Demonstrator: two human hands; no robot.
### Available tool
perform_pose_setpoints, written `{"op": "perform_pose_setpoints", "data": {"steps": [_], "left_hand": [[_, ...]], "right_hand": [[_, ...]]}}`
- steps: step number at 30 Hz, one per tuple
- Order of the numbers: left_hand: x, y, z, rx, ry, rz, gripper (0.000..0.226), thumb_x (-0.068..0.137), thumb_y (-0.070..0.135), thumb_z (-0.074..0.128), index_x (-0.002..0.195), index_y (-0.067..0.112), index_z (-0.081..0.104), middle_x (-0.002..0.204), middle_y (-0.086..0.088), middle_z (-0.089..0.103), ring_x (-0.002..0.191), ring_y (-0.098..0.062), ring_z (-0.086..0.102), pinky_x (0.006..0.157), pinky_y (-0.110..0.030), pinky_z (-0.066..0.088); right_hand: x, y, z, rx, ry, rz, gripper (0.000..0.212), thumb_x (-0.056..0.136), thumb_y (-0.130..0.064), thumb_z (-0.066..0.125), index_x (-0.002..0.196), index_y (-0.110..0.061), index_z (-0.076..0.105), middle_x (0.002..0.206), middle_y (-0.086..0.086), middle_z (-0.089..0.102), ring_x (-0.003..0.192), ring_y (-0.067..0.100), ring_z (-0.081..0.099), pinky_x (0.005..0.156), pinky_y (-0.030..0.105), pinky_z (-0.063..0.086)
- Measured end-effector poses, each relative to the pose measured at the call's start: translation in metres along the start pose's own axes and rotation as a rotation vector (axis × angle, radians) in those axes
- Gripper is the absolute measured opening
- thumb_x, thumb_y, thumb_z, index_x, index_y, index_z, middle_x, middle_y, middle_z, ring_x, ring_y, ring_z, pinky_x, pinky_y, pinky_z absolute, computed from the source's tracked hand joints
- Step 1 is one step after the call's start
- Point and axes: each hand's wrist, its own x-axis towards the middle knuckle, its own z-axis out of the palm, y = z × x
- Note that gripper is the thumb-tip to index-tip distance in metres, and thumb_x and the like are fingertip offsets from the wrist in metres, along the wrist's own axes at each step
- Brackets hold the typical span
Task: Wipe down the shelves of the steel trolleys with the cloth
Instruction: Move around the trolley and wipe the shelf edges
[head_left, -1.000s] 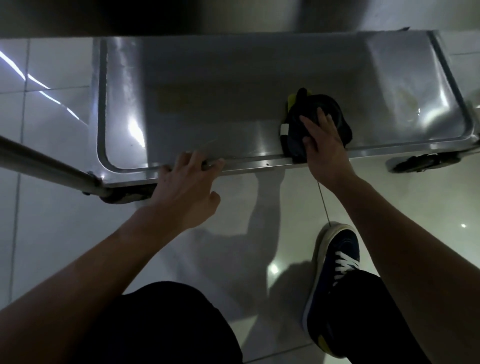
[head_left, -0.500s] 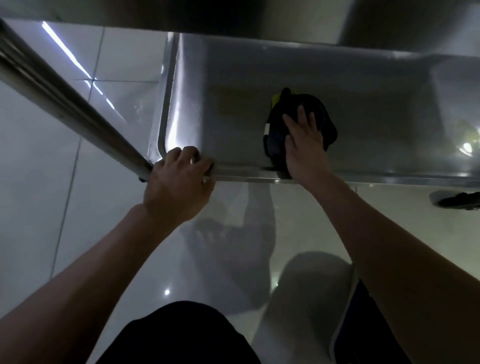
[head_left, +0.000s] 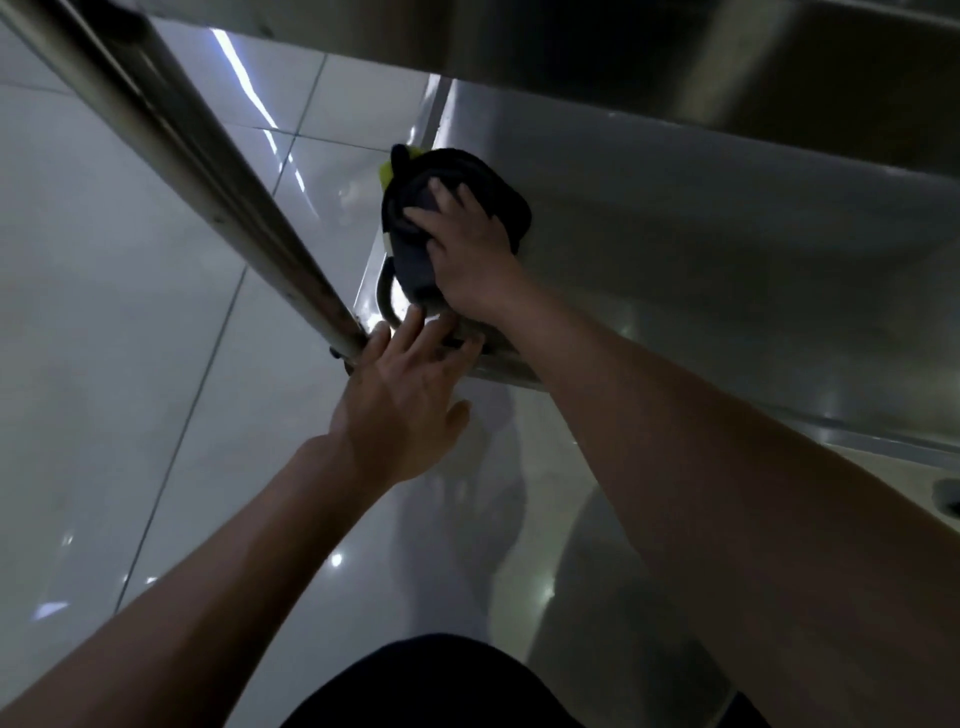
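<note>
The bottom steel shelf (head_left: 675, 249) of the trolley runs from the centre to the right. A dark bunched cloth (head_left: 415, 208) with a yellow-green edge lies at the shelf's left end. My right hand (head_left: 467, 254) presses flat on top of the cloth, fingers spread. My left hand (head_left: 400, 405) rests on the shelf's near left corner, fingers straight over the rim, next to the trolley's steel upright post (head_left: 208, 182).
An upper shelf (head_left: 727, 52) overhangs the work area at the top. Glossy pale floor tiles (head_left: 130, 364) lie to the left and below. A castor wheel (head_left: 948, 499) shows at the far right edge. My dark-clothed knee (head_left: 441, 680) is at the bottom.
My right hand has slid the cloth leftwards along the shelf to its left end. My left hand stays on the near rim at the corner; the view has shifted.
</note>
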Motion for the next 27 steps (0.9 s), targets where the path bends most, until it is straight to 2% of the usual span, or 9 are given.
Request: {"op": "perform_pose_setpoints", "data": {"steps": [3, 6, 11, 13, 15, 17, 19, 22, 27], "left_hand": [[-0.004, -0.007, 0.001, 0.000, -0.004, -0.019, 0.071, 0.091, 0.046, 0.056, 0.154, 0.024, 0.033, 0.157, -0.009, 0.031, 0.144, -0.032, 0.028, 0.111, -0.050, 0.033], [-0.007, -0.009, 0.001, -0.015, -0.011, -0.042, 0.070, 0.089, 0.045, 0.059, 0.153, 0.024, 0.035, 0.155, -0.010, 0.035, 0.143, -0.032, 0.029, 0.112, -0.050, 0.033], [-0.002, -0.002, -0.005, -0.054, -0.021, -0.077, 0.066, 0.090, 0.048, 0.056, 0.149, 0.025, 0.041, 0.150, -0.008, 0.039, 0.139, -0.031, 0.033, 0.110, -0.049, 0.036], [0.004, 0.003, -0.011, -0.075, -0.031, -0.104, 0.058, 0.090, 0.051, 0.052, 0.142, 0.027, 0.049, 0.142, -0.006, 0.044, 0.132, -0.027, 0.040, 0.103, -0.049, 0.042], [0.013, 0.012, -0.018, -0.117, -0.008, -0.168, 0.043, 0.091, 0.051, 0.049, 0.125, 0.027, 0.061, 0.131, -0.004, 0.051, 0.124, -0.027, 0.047, 0.095, -0.048, 0.047], [0.027, 0.020, -0.023, -0.127, 0.017, -0.185, 0.036, 0.094, 0.049, 0.047, 0.111, 0.023, 0.064, 0.124, -0.003, 0.053, 0.121, -0.027, 0.049, 0.092, -0.049, 0.048], [0.043, 0.030, -0.026, -0.149, 0.011, -0.135, 0.034, 0.096, 0.049, 0.046, 0.113, 0.023, 0.061, 0.129, -0.003, 0.050, 0.127, -0.027, 0.044, 0.096, -0.052, 0.045], [0.070, 0.042, -0.029, -0.181, 0.005, -0.060, 0.039, 0.099, 0.048, 0.046, 0.130, 0.027, 0.053, 0.145, -0.006, 0.043, 0.137, -0.031, 0.037, 0.098, -0.058, 0.043], [0.091, 0.053, -0.018, -0.111, -0.046, -0.047, 0.038, 0.096, 0.050, 0.049, 0.131, 0.035, 0.051, 0.138, -0.002, 0.044, 0.133, -0.032, 0.038, 0.091, -0.057, 0.045]], "right_hand": [[0.012, -0.008, 0.004, 0.012, -0.027, -0.045, 0.049, 0.102, -0.019, 0.035, 0.150, -0.032, 0.037, 0.165, 0.001, 0.012, 0.152, 0.028, 0.006, 0.119, 0.047, 0.020], [0.010, 0.002, 0.001, 0.028, -0.037, -0.062, 0.049, 0.102, -0.018, 0.035, 0.150, -0.030, 0.038, 0.165, 0.003, 0.014, 0.151, 0.029, 0.009, 0.120, 0.044, 0.018], [-0.016, 0.048, -0.014, 0.097, 0.079, 0.042, 0.047, 0.103, -0.018, 0.036, 0.148, -0.028, 0.042, 0.164, 0.007, 0.018, 0.151, 0.032, 0.013, 0.121, 0.047, 0.018], [-0.032, 0.075, -0.022, 0.134, 0.125, 0.108, 0.045, 0.104, -0.019, 0.036, 0.147, -0.029, 0.043, 0.164, 0.005, 0.018, 0.151, 0.030, 0.011, 0.122, 0.048, 0.015], [-0.049, 0.098, -0.028, 0.142, 0.158, 0.173, 0.044, 0.104, -0.021, 0.036, 0.147, -0.032, 0.043, 0.164, 0.002, 0.017, 0.152, 0.028, 0.010, 0.122, 0.048, 0.012], [-0.065, 0.117, -0.032, 0.137, 0.183, 0.213, 0.045, 0.104, -0.024, 0.036, 0.147, -0.035, 0.042, 0.165, -0.001, 0.017, 0.152, 0.027, 0.010, 0.123, 0.048, 0.010], [-0.082, 0.135, -0.038, 0.126, 0.204, 0.252, 0.045, 0.103, -0.027, 0.035, 0.147, -0.038, 0.040, 0.165, -0.003, 0.016, 0.152, 0.027, 0.010, 0.123, 0.049, 0.008], [-0.109, 0.162, -0.047, 0.107, 0.251, 0.320, 0.045, 0.103, -0.027, 0.037, 0.146, -0.040, 0.040, 0.164, -0.003, 0.018, 0.151, 0.027, 0.013, 0.122, 0.051, 0.009], [-0.169, 0.224, -0.067, 0.049, 0.378, 0.498, 0.045, 0.103, -0.026, 0.040, 0.147, -0.035, 0.042, 0.163, 0.002, 0.021, 0.149, 0.030, 0.021, 0.119, 0.054, 0.014]]}}
